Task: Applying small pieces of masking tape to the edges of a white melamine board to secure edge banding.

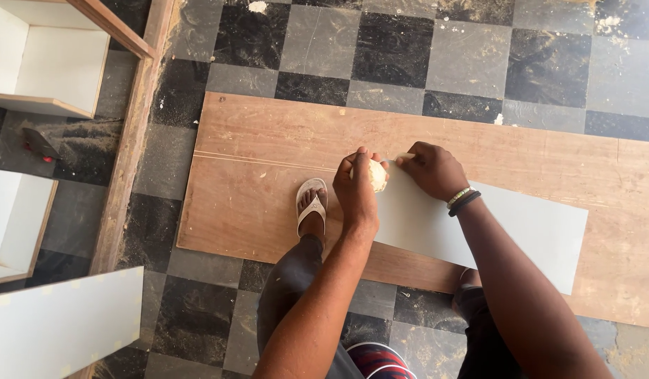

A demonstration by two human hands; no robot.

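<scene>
While the person stoops over a brown plywood sheet [479, 147] laid on the chequered floor [380, 49], both hands meet at the top left corner of a white panel [507, 228] that lies flat on the sheet. The left hand [356, 189] is clenched around a pale wad [377, 175], which looks like balled cloth or paper, and presses it at the panel's corner. The right hand [433, 168] rests beside it on the panel's upper edge, fingers curled and pinching something small and pale [403, 157] at the tips; what it is cannot be told. Dark and light bands [463, 198] sit on the right wrist. One sandalled foot [312, 207] stands on the sheet just left of the panel. The wad seems soft and light, easy to squeeze and best kept bunched in the whole fist so it does not unravel. The panel looks thin, stiff and smooth-faced, probably slippery under the palm and apt to slide on the dusty plywood, so a flat hand pressing down near the worked corner would steady it, and lifting would go best by the long edges. White cabinet boxes [50, 63] stand at the left, with another white board [64, 323] near the bottom left corner.
</scene>
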